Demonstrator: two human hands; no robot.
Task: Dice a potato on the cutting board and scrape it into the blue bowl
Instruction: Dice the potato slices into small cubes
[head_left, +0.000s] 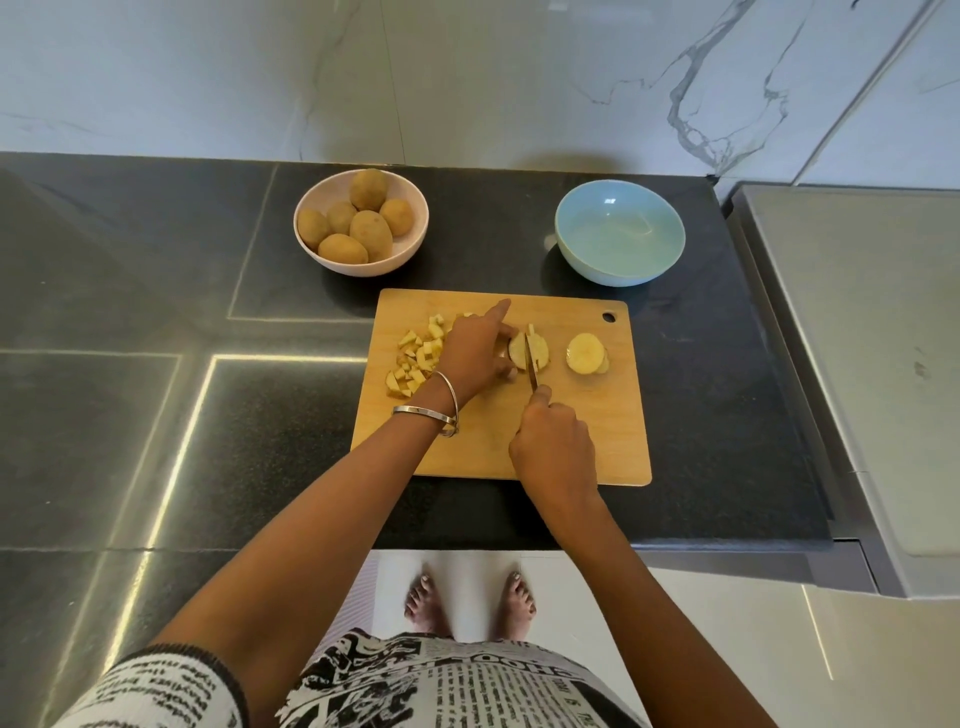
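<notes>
1. Right now the right hand (553, 447) is curled tight round the handle of a knife (531, 364), whose blade runs away from the fist and sits across a stack of potato slices (530, 351).
2. Just left of the blade, the left hand (475, 353) pinches those slices with bent fingers, its forefinger pointing outward.
3. Left of that holding hand lies a heap of diced potato (415, 358); right of the blade sits another potato piece (587, 353), all on the cutting board (597, 431).
4. Beyond the board, right of the knife hand, stands the blue bowl (619, 233); beyond and left, a pink bowl (358, 260) with whole potatoes (371, 234).
</notes>
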